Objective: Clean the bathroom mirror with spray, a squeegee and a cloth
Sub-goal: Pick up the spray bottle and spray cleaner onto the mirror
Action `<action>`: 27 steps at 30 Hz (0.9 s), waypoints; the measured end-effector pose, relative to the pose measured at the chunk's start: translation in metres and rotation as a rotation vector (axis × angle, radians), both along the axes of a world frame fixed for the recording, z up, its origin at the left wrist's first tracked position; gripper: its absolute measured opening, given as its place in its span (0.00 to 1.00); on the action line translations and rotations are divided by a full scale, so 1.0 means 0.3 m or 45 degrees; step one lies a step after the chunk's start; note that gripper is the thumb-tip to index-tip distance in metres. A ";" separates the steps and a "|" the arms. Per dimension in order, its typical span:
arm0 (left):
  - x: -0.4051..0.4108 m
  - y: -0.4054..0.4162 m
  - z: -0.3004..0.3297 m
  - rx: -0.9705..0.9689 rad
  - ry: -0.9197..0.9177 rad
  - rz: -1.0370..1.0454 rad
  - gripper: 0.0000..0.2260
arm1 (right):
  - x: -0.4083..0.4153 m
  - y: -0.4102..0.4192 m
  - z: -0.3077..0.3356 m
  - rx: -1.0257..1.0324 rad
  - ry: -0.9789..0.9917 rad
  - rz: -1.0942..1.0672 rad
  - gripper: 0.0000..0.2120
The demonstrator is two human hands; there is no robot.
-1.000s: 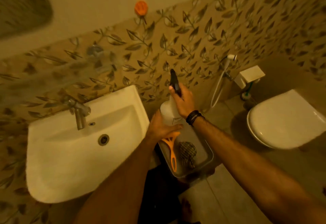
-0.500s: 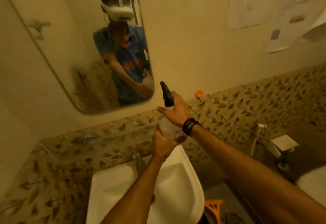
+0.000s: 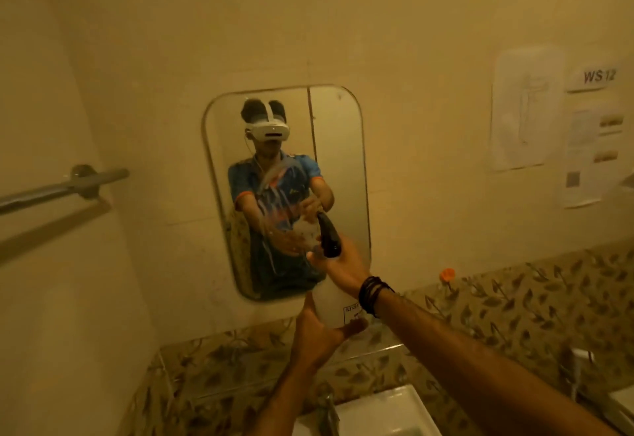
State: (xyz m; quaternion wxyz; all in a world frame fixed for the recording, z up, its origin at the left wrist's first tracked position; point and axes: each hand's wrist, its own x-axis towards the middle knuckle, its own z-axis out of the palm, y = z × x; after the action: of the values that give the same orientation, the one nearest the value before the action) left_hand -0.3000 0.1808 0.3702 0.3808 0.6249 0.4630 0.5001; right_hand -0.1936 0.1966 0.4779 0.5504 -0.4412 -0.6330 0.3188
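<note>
Spray bottle [image 3: 331, 302] is held up in front of the mirror [image 3: 336, 161], upright with a slight tilt, long axis running from its translucent body at the bottom to the dark trigger head [image 3: 328, 235] at the top. Right hand [image 3: 343, 269] grips the neck just under the head, fingers curled round it; whether a finger sits on the trigger cannot be told, since the hand covers that side. Left hand [image 3: 317, 334] cups the base from below, thumb wrapped across the lower label. Key relation: the mirror lies straight ahead of and above the grip, on the wall over the sink [image 3: 377, 411], and the nozzle end of the head points up and forward toward the glass, overlapping its lower right part in view. Streaks or smears show over the middle of the glass. Judgement: spraying stage, early in the task; right hand is the working one, left only steadies. To wet the upper glass the bottle likely needs raising and aiming leftward. Squeegee and cloth are not in view. Towel rail [image 3: 65, 187] sits on the left wall, papers [image 3: 525, 109] on the right.
</note>
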 end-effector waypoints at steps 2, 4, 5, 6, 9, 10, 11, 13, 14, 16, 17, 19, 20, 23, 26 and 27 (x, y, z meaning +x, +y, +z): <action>-0.025 0.003 0.060 0.038 -0.024 0.030 0.47 | -0.036 0.009 0.066 0.017 -0.006 0.015 0.11; -0.045 0.007 0.113 0.079 -0.017 0.049 0.52 | -0.068 0.018 0.123 0.034 -0.049 0.015 0.10; -0.063 0.017 0.151 0.113 0.006 0.056 0.55 | -0.090 0.025 0.166 0.059 -0.085 0.024 0.10; -0.069 0.021 0.169 0.126 0.021 0.050 0.56 | -0.101 0.029 0.187 0.075 -0.120 0.025 0.11; -0.093 0.043 0.240 0.166 0.017 0.080 0.48 | -0.139 0.035 0.273 0.139 -0.178 0.129 0.10; -0.102 0.047 0.269 0.176 -0.011 0.080 0.43 | -0.154 0.033 0.307 0.154 -0.186 0.167 0.10; -0.111 0.046 0.293 0.170 -0.046 0.074 0.38 | -0.168 0.032 0.334 0.163 -0.193 0.181 0.10; -0.126 0.050 0.339 0.181 -0.095 0.132 0.41 | -0.194 0.038 0.389 0.205 -0.214 0.171 0.09; -0.131 0.052 0.354 0.195 -0.100 0.187 0.48 | -0.204 0.041 0.411 0.222 -0.236 0.156 0.08; -0.134 0.050 0.392 0.234 -0.108 0.240 0.54 | -0.219 0.039 0.458 0.228 -0.284 0.129 0.08; -0.131 0.050 0.410 0.245 -0.118 0.239 0.52 | -0.224 0.039 0.480 0.230 -0.297 0.125 0.09; -0.119 0.058 0.444 0.269 -0.121 0.239 0.46 | -0.222 0.048 0.516 0.254 -0.296 0.081 0.09; -0.112 0.063 0.465 0.281 -0.121 0.248 0.45 | -0.215 0.051 0.536 0.264 -0.292 0.043 0.08; -0.085 0.076 0.513 0.315 -0.103 0.235 0.44 | -0.185 0.059 0.578 0.248 -0.265 -0.034 0.10; -0.034 0.092 0.543 0.299 -0.054 0.189 0.40 | -0.132 0.055 0.613 0.229 -0.233 -0.101 0.07; -0.013 0.094 0.549 0.311 -0.029 0.190 0.38 | -0.110 0.052 0.623 0.214 -0.215 -0.107 0.06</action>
State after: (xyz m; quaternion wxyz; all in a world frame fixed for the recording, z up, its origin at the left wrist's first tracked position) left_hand -0.3040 0.2090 0.5348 0.2690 0.6248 0.4394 0.5867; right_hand -0.2265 0.2122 0.6646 0.5431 -0.4449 -0.6825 0.2032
